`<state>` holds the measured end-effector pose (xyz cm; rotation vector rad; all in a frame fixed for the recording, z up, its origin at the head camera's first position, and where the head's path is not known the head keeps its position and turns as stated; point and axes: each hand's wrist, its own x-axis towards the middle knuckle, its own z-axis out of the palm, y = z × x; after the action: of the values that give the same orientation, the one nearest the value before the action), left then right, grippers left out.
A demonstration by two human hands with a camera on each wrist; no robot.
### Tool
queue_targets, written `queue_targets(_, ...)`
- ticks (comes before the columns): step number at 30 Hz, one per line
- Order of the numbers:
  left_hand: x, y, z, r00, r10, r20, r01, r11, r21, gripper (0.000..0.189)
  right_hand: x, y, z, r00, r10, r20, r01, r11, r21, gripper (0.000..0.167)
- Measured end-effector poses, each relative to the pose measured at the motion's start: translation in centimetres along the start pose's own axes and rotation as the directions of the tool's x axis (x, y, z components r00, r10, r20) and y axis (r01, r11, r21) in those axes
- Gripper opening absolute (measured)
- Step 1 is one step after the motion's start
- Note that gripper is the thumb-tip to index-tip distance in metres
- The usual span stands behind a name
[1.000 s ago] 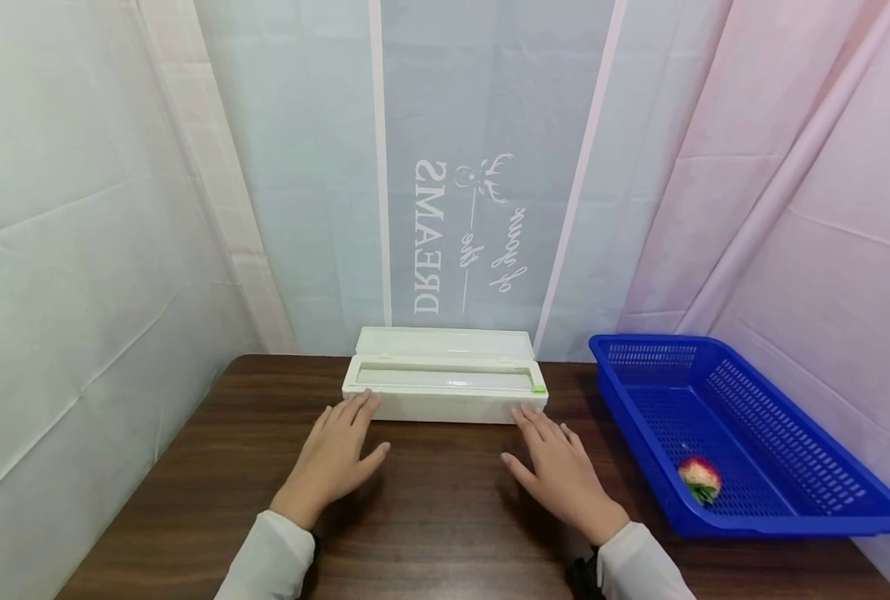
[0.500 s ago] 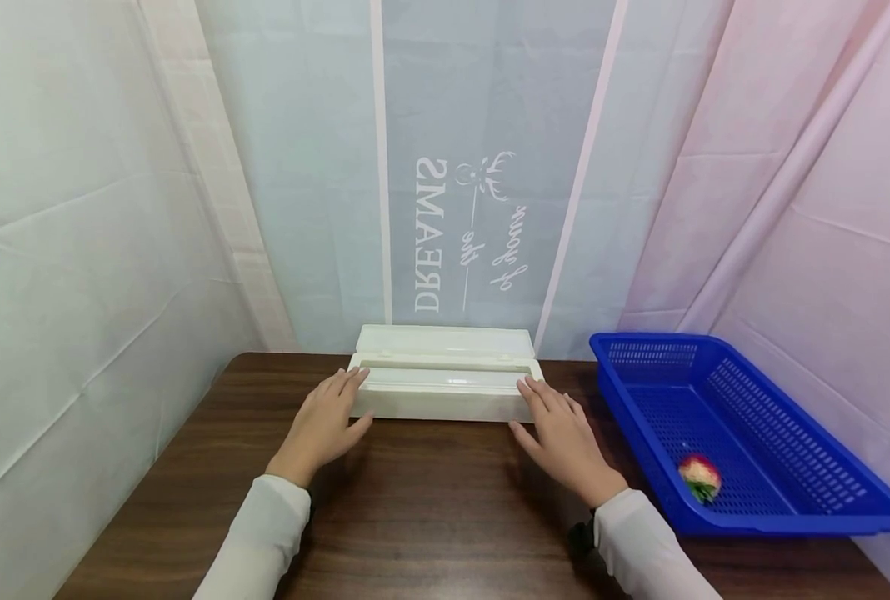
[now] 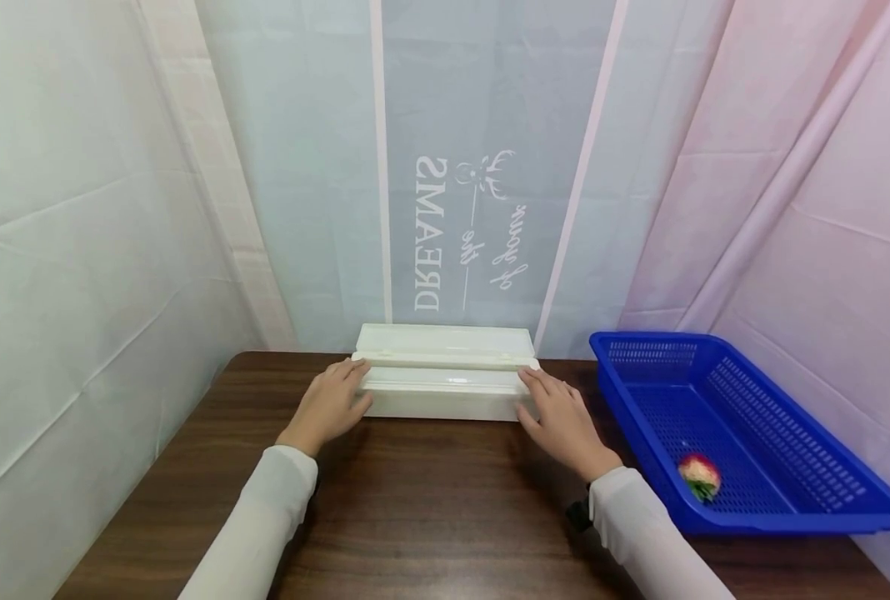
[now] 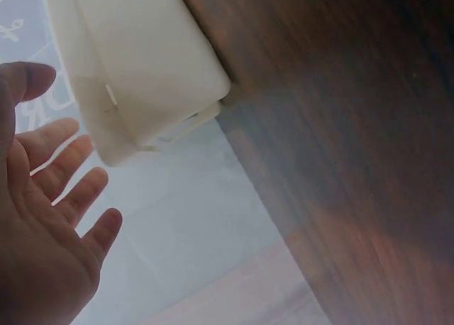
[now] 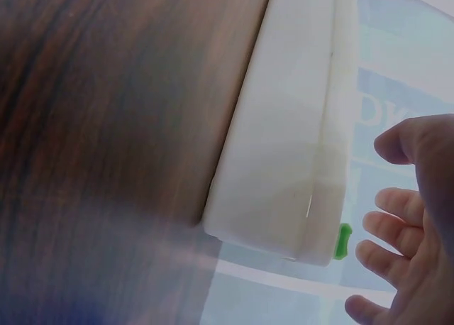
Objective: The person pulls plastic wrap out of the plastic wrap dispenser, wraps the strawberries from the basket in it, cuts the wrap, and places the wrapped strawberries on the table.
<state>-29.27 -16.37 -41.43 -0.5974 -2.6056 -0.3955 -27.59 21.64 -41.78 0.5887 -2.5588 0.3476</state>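
Note:
A long white cling film dispenser rests near the table's back edge. Its lid is tipped back, and a pale roll lies along its inside. My left hand is at the left end, fingers extended at the top edge. At the opposite end is my right hand, its fingertips over the top corner. In both wrist views the palms face the dispenser with fingers spread and loosely bent. A green slider sticks out by the right fingers; in the head view that hand hides it.
To the right, a blue plastic basket holds a strawberry-like fruit with green leaves. The brown wooden table extends in front of the dispenser. Printed fabric hangs right behind the table.
Both hands have moved forward from the dispenser's front face to its upper ends and slightly outward. The right hand now covers the green slider. The basket and fruit stay put.

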Motion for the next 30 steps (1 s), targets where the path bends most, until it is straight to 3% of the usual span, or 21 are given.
queue_targets(8, 1.3, -0.6, 0.3, 1.0, 0.006, 0.019, -0.005, 1.0, -0.008, 0.035, 0.8, 0.5, 0.6, 0.999, 0.004, 0.036, -0.005, 1.0, 0.019, 0.055)
queue_targets(16, 1.8, -0.5, 0.3, 0.998, 0.001, 0.066, 0.002, 0.999, -0.054, 0.033, 1.9, 1.2, 0.9, 0.999, -0.019, 0.026, 0.018, 0.999, 0.027, 0.037)
queue_targets(20, 1.8, -0.4, 0.3, 0.997, 0.009, 0.08, -0.003, 0.997, -0.073, 0.033, 2.2, 1.4, 0.9, 0.998, -0.057, 0.028, 0.056, 0.998, 0.023, 0.033)
queue_targets(30, 2.1, -0.5, 0.5, 0.998, 0.046, 0.044, -0.043, 0.996, -0.079, 0.022, 3.1, 2.3, 1.3, 0.983, -0.181, 0.004, 0.181, 0.983, -0.01, 0.022)
